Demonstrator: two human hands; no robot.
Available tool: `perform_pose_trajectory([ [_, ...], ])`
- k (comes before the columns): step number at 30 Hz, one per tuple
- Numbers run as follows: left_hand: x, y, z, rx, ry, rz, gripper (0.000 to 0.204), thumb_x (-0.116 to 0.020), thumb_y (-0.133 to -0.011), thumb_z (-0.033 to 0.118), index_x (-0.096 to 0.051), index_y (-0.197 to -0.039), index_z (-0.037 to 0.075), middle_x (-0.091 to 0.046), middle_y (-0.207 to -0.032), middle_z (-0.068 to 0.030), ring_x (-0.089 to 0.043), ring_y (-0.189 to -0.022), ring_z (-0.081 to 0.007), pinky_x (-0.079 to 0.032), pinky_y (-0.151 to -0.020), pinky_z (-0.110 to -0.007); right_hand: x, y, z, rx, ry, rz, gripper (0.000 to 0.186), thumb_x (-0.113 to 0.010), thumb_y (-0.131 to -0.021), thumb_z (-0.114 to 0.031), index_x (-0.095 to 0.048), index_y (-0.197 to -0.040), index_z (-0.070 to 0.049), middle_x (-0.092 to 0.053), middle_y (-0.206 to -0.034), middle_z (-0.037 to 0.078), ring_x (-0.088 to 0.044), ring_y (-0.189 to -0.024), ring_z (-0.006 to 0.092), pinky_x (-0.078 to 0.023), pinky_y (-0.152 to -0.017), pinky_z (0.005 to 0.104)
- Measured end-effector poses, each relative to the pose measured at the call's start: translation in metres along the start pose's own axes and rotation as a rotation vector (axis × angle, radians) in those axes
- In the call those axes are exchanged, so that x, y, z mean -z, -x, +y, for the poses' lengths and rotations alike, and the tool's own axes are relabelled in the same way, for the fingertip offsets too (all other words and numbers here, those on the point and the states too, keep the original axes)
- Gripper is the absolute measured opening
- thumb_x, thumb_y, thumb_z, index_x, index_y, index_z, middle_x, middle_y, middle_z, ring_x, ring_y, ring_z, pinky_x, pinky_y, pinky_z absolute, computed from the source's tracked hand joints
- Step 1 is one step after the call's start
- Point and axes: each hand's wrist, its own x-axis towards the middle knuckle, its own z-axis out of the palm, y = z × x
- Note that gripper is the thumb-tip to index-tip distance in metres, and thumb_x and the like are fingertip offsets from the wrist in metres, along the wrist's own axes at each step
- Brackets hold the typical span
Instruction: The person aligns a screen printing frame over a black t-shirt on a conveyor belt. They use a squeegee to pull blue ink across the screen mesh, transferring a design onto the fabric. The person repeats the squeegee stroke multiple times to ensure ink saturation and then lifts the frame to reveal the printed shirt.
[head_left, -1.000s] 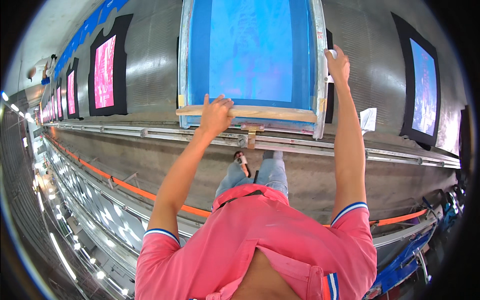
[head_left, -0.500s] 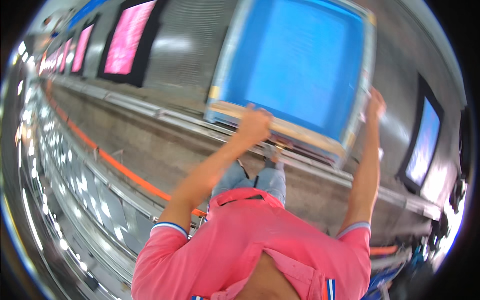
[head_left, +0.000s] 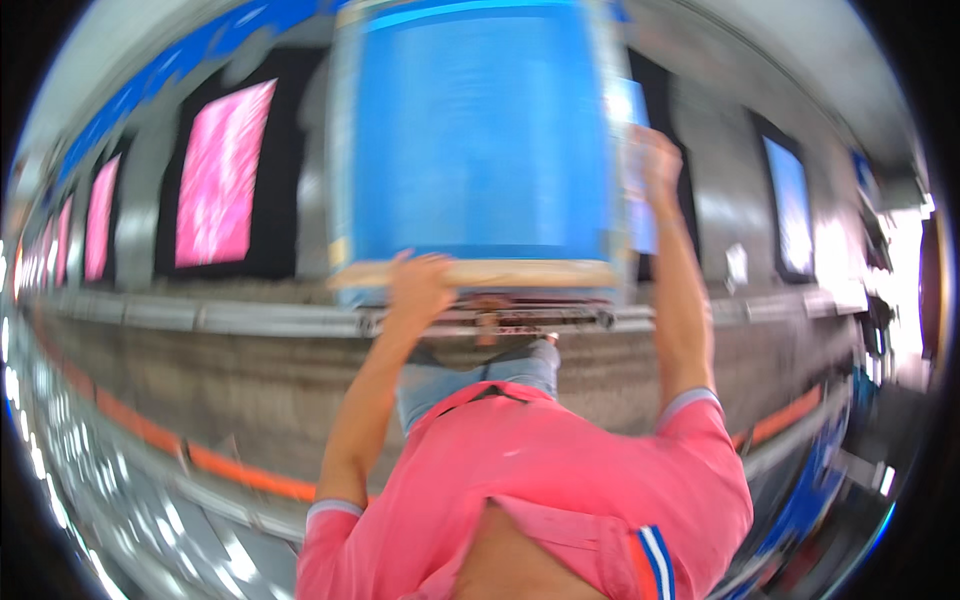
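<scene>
A large blue screen frame (head_left: 480, 140) is held up in front of the person, filling the upper middle of the head view. The picture is blurred, so fine detail cannot be told. The frame's lower edge is a pale wooden bar (head_left: 500, 272), and the left hand (head_left: 420, 288) is closed over that bar towards its left end, fingers wrapped on top. The right hand (head_left: 655, 160) is raised higher and is clamped on the frame's right side rail, well above the bar; how far the fingers reach round the rail cannot be told through the blur.

Just below the frame a long metal rail (head_left: 250, 318) is seen running across the view, with a small metal clamp (head_left: 500, 320) directly under the wooden bar. Whether the frame rests on the rail or is carried just above it cannot be told.

To the left of the frame a pink screen (head_left: 222, 170) in a black surround is stood against the grey wall, with more pink ones farther left. To the right of the frame a smaller blue screen (head_left: 788, 205) is seen. Below the rail an orange stripe (head_left: 240, 472) is seen along the floor. A pink polo shirt (head_left: 540, 480) and jeans (head_left: 480, 372) are worn by the person.
</scene>
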Motion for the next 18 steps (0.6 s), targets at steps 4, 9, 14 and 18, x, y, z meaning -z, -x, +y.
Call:
perform_pose_trajectory([
  [4,0.053,0.021,-0.086,-0.017,-0.091,0.001,0.042,-0.072,-0.069,0.009,-0.074,-0.111,0.014,-0.073,-0.120,-0.0076,-0.066,-0.116,-0.0272,-0.037,-0.109,-0.058,-0.097,0.013,-0.077,-0.310,0.258,0.144,0.033,-0.072,-0.085,-0.038,-0.078,-0.102,-0.010,-0.076,-0.090,0.018,-0.072,-0.080,0.0273,-0.055,-0.074,0.0396],
  [9,0.126,0.049,-0.195,0.019,-0.184,-0.024,0.034,-0.071,-0.075,0.008,-0.075,-0.108,0.011,-0.074,-0.117,-0.0095,-0.065,-0.117,-0.0309,-0.036,-0.109,-0.061,-0.205,0.042,-0.182,-0.509,0.095,0.070,0.037,-0.072,-0.083,-0.040,-0.075,-0.105,-0.011,-0.074,-0.099,0.023,-0.070,-0.100,0.0407,-0.054,-0.091,0.0463],
  [14,0.188,0.060,-0.261,0.147,-0.194,-0.060,0.032,-0.067,-0.076,0.001,-0.076,-0.105,0.010,-0.074,-0.115,-0.0102,-0.065,-0.118,-0.0323,-0.034,-0.111,-0.061,-0.301,0.056,-0.228,-0.527,-0.006,0.037,0.037,-0.069,-0.084,-0.037,-0.074,-0.109,-0.010,-0.073,-0.098,0.024,-0.069,-0.099,0.0429,-0.053,-0.090,0.0478],
  [18,0.217,0.075,-0.321,0.210,-0.258,-0.082,0.035,-0.065,-0.074,-0.002,-0.075,-0.105,0.009,-0.075,-0.112,-0.0107,-0.066,-0.116,-0.0339,-0.034,-0.111,-0.063,-0.369,0.068,-0.259,-0.595,-0.042,-0.012,0.036,-0.068,-0.086,-0.035,-0.072,-0.112,-0.010,-0.073,-0.094,0.025,-0.069,-0.097,0.0427,-0.053,-0.089,0.0481],
])
